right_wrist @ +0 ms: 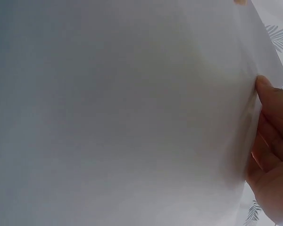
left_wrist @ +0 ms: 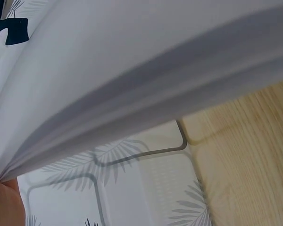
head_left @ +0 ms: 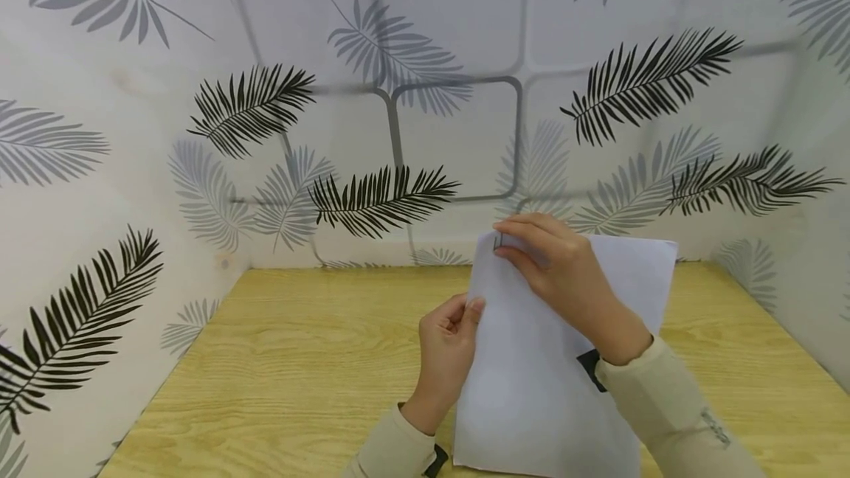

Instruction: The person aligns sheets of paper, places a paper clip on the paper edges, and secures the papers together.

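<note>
White paper (head_left: 531, 389), seemingly more than one sheet, stands tilted over the table and covers much of the right half. At its left edge, my left hand (head_left: 448, 349) pinches it with the thumb on the front face. My right hand (head_left: 564, 271) reaches across the front of the paper to the top left corner. Between its thumb and index fingertip it pinches a small thin wire piece, which looks like a paper clip (head_left: 496, 243). Paper (left_wrist: 108, 61) fills the upper left wrist view, bowed and creased. In the right wrist view, the paper (right_wrist: 118, 113) takes up most of the picture.
A yellow wood-grain table (head_left: 299, 360) lies below, bounded by the back and side walls. Leaf-patterned covering (head_left: 451, 139) hangs behind it. A black wrist mount (head_left: 591, 369) sits by the right sleeve, close to the paper.
</note>
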`<state>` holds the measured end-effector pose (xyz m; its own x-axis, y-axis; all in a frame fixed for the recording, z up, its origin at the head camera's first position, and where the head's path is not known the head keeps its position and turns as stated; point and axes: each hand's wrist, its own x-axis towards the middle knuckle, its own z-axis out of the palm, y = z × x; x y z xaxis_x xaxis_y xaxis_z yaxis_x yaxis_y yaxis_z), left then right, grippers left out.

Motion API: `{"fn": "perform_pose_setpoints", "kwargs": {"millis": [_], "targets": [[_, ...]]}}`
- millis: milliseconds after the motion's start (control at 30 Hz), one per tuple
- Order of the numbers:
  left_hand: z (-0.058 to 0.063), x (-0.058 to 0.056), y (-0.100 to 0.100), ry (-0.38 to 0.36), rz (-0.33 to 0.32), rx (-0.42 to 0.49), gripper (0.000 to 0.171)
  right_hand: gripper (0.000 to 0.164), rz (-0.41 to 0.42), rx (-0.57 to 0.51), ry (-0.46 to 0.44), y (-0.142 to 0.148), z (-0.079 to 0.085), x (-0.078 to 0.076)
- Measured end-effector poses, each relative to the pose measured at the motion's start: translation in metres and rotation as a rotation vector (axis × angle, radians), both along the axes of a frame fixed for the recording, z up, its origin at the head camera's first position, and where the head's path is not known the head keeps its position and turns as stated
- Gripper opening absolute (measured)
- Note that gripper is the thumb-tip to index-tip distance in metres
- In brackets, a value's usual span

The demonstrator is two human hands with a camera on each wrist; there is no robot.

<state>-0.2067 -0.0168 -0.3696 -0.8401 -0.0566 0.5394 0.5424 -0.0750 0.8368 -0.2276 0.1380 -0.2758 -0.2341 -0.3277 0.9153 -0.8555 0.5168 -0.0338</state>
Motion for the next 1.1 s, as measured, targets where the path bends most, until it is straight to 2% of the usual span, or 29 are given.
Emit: {"fn": "perform_pose_setpoints", "kwargs": {"millis": [100, 267, 433, 633, 733, 800, 933, 1100], "targets": [[0.0, 0.0, -0.001, -0.005, 0.004, -0.002, 0.018, 0.037, 0.002, 0.001, -0.001, 0.0, 0.0, 0.0], [-0.001, -0.001, -0.002, -0.017, 0.005, -0.011, 0.018, 0.041, -0.069, 0.004, -0.003, 0.008, -0.001, 0.0], [-0.002, 0.0, -0.005, -0.055, 0.012, -0.021, 0.018, 0.025, -0.192, 0.002, -0.074, 0.035, 0.002, 0.004], [-0.002, -0.001, -0.007, -0.084, 0.021, -0.021, 0.019, 0.015, -0.342, -0.019, -0.262, 0.079, 0.002, 0.013], [-0.002, -0.001, -0.008, -0.091, 0.02, -0.017, 0.02, 0.014, -0.396, -0.083, -0.431, 0.103, -0.002, 0.018], [-0.002, -0.001, -0.008, -0.092, 0.023, -0.017, 0.02, 0.021, -0.421, -0.129, -0.57, 0.117, -0.005, 0.021], [-0.002, -0.003, -0.008, -0.093, 0.033, -0.005, 0.019, 0.033, -0.332, -0.251, -0.839, 0.133, -0.011, 0.024], [-0.002, -0.004, -0.008, -0.106, 0.031, 0.023, 0.02, 0.016, -0.06, -0.439, -1.025, 0.133, -0.021, 0.023]]}}
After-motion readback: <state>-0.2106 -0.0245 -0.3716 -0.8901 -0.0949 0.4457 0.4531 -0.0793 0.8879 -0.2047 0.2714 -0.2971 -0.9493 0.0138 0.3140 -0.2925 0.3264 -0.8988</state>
